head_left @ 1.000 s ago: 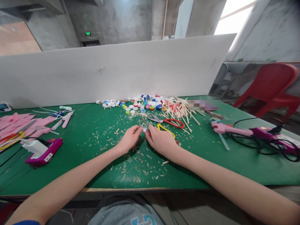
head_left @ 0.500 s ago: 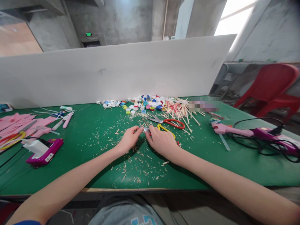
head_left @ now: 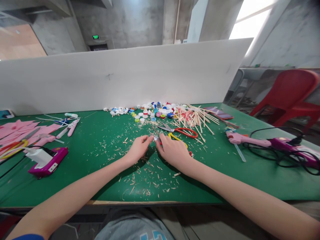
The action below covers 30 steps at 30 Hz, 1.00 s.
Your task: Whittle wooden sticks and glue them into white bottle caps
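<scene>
My left hand (head_left: 139, 148) is closed in a pinch, its fingertips beside a small silver metal piece (head_left: 155, 137). Whatever the pinch holds is too small to make out. My right hand (head_left: 174, 150) is closed on the silver piece, with a bit of red beside it; the hand hides most of this, so its kind is unclear. Just beyond the right hand lie scissors with an orange-red handle (head_left: 188, 132). A yellow handle loop (head_left: 172, 135) shows partly behind that hand. Wood shavings (head_left: 147, 181) are scattered beneath and around both hands.
Bottle caps (head_left: 152, 111) and thin wooden sticks (head_left: 200, 118) are heaped along the white board (head_left: 120, 80). Pink pieces (head_left: 15, 130), scissors and a purple power strip (head_left: 51, 163) lie left. A pink glue gun (head_left: 246, 138) and black cables (head_left: 285, 155) lie right.
Both hands stay in nearly the same place and keep their closed grip. The whole view shifts very slightly.
</scene>
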Tool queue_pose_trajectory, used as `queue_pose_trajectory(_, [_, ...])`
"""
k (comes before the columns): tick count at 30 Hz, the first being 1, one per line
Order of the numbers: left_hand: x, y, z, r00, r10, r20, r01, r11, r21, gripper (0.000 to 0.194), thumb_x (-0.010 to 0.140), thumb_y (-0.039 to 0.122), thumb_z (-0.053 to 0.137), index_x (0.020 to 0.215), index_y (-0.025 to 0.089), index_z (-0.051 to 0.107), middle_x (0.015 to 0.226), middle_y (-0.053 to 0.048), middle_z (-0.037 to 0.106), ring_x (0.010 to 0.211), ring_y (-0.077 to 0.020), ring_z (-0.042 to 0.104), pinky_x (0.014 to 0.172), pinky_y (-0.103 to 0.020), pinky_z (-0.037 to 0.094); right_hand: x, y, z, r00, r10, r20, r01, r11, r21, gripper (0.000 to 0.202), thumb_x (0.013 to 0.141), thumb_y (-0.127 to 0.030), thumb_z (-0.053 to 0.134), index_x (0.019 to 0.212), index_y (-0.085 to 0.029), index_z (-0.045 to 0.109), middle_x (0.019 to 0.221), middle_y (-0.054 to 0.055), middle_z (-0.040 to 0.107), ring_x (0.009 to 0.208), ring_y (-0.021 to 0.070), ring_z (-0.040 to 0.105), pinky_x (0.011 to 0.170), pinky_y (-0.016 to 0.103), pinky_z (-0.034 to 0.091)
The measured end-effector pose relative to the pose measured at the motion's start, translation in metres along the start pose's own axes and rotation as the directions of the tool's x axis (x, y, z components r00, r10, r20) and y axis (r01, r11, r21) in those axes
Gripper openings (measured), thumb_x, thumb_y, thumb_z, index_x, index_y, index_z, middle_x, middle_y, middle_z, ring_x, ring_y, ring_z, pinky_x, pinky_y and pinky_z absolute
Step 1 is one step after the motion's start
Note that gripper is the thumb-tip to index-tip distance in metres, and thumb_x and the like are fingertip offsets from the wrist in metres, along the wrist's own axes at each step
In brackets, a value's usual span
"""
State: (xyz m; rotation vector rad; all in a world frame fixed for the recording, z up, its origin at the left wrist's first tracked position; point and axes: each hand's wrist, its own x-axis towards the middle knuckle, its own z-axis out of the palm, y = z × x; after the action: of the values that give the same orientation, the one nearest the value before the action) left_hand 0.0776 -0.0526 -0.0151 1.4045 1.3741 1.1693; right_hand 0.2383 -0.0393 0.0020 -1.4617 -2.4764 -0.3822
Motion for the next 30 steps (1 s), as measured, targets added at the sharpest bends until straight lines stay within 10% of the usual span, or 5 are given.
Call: queue_pose_trajectory(30, [-0.0010,0.0008,-0.0013,1.000,-0.016,0.003,0.016,0.998,-0.064,0.039,0.086,0.054,0.053,0.069,0.020,0.043,0.042,0.012,0.026,0.032,-0.0038,0.023,0.034,-0.019,0.017,0.0036,0.0034,-0.0051,0.999,-0.023,0.044,0.021,0.999,0.034,0.042,0.099,-0.045,0.020,0.106,-0.020,0.053,0.089,0.007,0.069,0.064,0.0187,0.062,0.051,0.030,0.017])
